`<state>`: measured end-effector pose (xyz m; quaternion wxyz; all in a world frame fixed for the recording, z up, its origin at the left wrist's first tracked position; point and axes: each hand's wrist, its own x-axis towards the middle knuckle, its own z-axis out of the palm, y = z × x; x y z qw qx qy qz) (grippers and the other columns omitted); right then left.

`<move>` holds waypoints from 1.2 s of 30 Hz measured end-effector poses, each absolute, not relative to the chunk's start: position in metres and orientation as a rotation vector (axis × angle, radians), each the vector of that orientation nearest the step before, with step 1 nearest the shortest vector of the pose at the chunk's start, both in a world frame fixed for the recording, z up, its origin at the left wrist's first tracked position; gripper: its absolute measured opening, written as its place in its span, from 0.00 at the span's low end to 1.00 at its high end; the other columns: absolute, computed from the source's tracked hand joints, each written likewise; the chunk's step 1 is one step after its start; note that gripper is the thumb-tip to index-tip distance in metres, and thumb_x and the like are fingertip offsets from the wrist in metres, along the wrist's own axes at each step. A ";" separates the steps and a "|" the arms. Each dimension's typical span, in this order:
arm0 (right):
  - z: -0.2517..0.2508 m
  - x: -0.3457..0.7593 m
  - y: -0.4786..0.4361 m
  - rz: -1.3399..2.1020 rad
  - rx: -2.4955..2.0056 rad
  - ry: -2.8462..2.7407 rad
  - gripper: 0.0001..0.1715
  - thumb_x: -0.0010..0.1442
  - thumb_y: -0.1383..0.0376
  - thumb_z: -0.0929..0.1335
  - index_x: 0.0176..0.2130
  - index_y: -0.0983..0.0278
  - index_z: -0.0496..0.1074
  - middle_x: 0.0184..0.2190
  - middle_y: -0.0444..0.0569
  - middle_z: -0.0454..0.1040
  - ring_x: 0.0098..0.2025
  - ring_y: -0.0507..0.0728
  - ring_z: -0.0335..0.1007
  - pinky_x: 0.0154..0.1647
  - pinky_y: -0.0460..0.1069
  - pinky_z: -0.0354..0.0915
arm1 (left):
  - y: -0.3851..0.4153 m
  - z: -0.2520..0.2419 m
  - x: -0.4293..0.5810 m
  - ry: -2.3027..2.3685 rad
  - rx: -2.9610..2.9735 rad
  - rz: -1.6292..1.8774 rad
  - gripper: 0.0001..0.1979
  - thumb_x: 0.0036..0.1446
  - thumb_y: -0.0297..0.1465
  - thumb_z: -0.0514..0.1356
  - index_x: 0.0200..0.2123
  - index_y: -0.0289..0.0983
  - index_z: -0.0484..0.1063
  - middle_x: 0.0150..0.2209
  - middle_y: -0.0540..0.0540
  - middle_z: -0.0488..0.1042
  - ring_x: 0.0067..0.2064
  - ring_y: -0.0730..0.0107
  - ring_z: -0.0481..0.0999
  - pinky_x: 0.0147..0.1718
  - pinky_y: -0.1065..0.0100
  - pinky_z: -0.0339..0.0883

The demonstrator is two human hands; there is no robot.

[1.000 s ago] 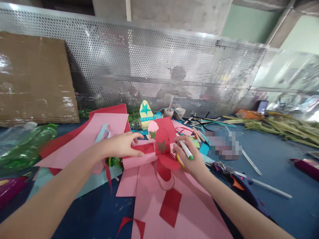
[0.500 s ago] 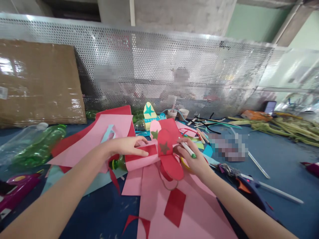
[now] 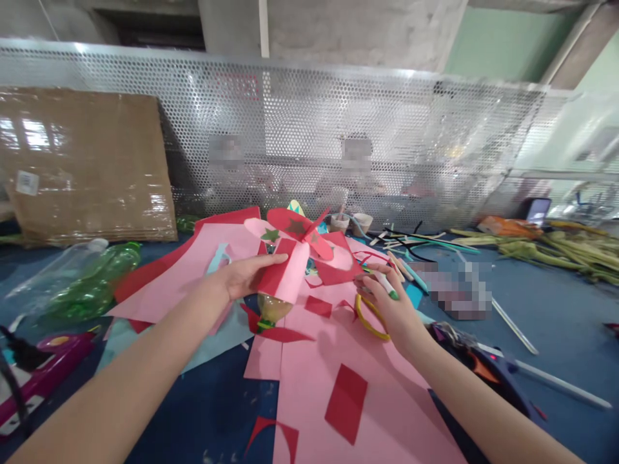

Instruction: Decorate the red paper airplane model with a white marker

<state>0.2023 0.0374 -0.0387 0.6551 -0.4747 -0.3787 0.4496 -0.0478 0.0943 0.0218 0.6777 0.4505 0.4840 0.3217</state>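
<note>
Pink-wrapped bottle (image 3: 286,277) gripped by left hand (image 3: 245,276), green-ended marker (image 3: 385,285) held by right hand (image 3: 397,314); the 2 hands apart.

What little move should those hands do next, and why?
Maybe set the marker down: the right hand is holding it, apart from the paper-wrapped bottle, which only the left hand grips. Freed, the right hand could probably help steady the bottle.
</note>
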 end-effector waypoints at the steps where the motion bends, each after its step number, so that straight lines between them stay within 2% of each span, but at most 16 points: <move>1: -0.038 0.201 0.036 1.038 -1.080 -0.877 0.24 0.43 0.54 0.74 0.38 0.58 0.65 0.31 0.43 0.76 0.40 0.56 0.74 0.46 0.54 0.67 | 0.094 0.021 -0.044 1.067 0.989 0.754 0.18 0.45 0.38 0.70 0.39 0.36 0.76 0.38 0.44 0.80 0.38 0.66 0.78 0.38 0.69 0.71; 6: -0.036 0.196 0.029 1.100 -1.112 -1.047 0.21 0.46 0.54 0.72 0.37 0.59 0.65 0.29 0.44 0.76 0.35 0.56 0.74 0.40 0.52 0.67 | 0.086 0.023 -0.024 0.937 0.824 0.940 0.17 0.48 0.33 0.68 0.42 0.36 0.74 0.39 0.45 0.79 0.38 0.67 0.77 0.40 0.68 0.71; 9: -0.036 0.194 0.027 1.090 -1.098 -1.123 0.21 0.45 0.55 0.72 0.37 0.60 0.66 0.29 0.44 0.76 0.32 0.55 0.72 0.36 0.50 0.67 | 0.080 0.024 -0.015 0.907 0.788 0.995 0.17 0.49 0.32 0.68 0.43 0.36 0.74 0.38 0.45 0.78 0.37 0.67 0.76 0.39 0.67 0.71; 15: -0.036 0.192 0.032 1.328 -0.938 -0.953 0.13 0.48 0.56 0.70 0.33 0.59 0.67 0.31 0.43 0.77 0.34 0.55 0.74 0.39 0.50 0.68 | 0.075 0.023 -0.006 0.896 0.757 1.052 0.19 0.51 0.34 0.66 0.46 0.37 0.71 0.37 0.46 0.77 0.36 0.69 0.76 0.39 0.69 0.71; 17: -0.034 0.192 0.034 1.396 -0.857 -0.888 0.14 0.47 0.54 0.70 0.31 0.59 0.66 0.29 0.43 0.77 0.33 0.56 0.75 0.39 0.51 0.68 | 0.075 0.022 -0.005 0.907 0.751 1.093 0.22 0.51 0.37 0.66 0.49 0.39 0.68 0.37 0.46 0.77 0.37 0.68 0.76 0.40 0.69 0.72; 20: -0.032 0.192 0.032 1.465 -0.765 -0.863 0.21 0.48 0.46 0.69 0.31 0.59 0.66 0.29 0.44 0.76 0.34 0.57 0.75 0.41 0.53 0.69 | 0.077 0.019 -0.005 0.946 0.749 1.116 0.24 0.52 0.42 0.65 0.50 0.41 0.66 0.37 0.46 0.77 0.38 0.67 0.76 0.39 0.69 0.72; 22: -0.033 0.191 0.028 1.451 -0.715 -0.925 0.22 0.49 0.45 0.70 0.34 0.58 0.65 0.32 0.44 0.76 0.37 0.57 0.74 0.43 0.54 0.69 | 0.077 0.018 -0.005 0.998 0.736 1.108 0.23 0.53 0.43 0.63 0.50 0.41 0.66 0.37 0.46 0.78 0.39 0.66 0.77 0.38 0.69 0.73; 26: -0.034 0.188 0.020 1.335 -0.789 -1.117 0.24 0.49 0.54 0.74 0.41 0.56 0.62 0.41 0.43 0.73 0.44 0.55 0.71 0.48 0.53 0.66 | 0.075 0.018 -0.003 1.028 0.709 1.124 0.20 0.55 0.42 0.62 0.48 0.41 0.68 0.37 0.45 0.78 0.39 0.65 0.77 0.37 0.70 0.73; 29: -0.032 0.186 0.017 1.226 -0.904 -1.165 0.27 0.45 0.58 0.75 0.42 0.56 0.62 0.38 0.41 0.73 0.41 0.53 0.71 0.46 0.49 0.66 | 0.073 0.019 -0.001 1.016 0.680 1.135 0.17 0.54 0.39 0.63 0.46 0.39 0.69 0.35 0.45 0.77 0.36 0.66 0.77 0.35 0.70 0.73; 32: -0.030 0.186 0.018 1.135 -0.951 -1.180 0.25 0.44 0.58 0.75 0.39 0.56 0.63 0.36 0.41 0.73 0.37 0.52 0.72 0.41 0.47 0.67 | 0.072 0.020 0.002 1.003 0.632 1.138 0.16 0.54 0.35 0.64 0.45 0.39 0.70 0.34 0.46 0.77 0.33 0.69 0.76 0.36 0.69 0.73; 36: -0.032 0.187 0.021 1.046 -0.979 -1.182 0.23 0.45 0.58 0.74 0.40 0.57 0.65 0.35 0.43 0.73 0.37 0.54 0.71 0.39 0.47 0.67 | 0.072 0.020 0.004 0.983 0.625 1.138 0.14 0.54 0.32 0.64 0.44 0.39 0.70 0.35 0.46 0.77 0.33 0.71 0.76 0.38 0.69 0.73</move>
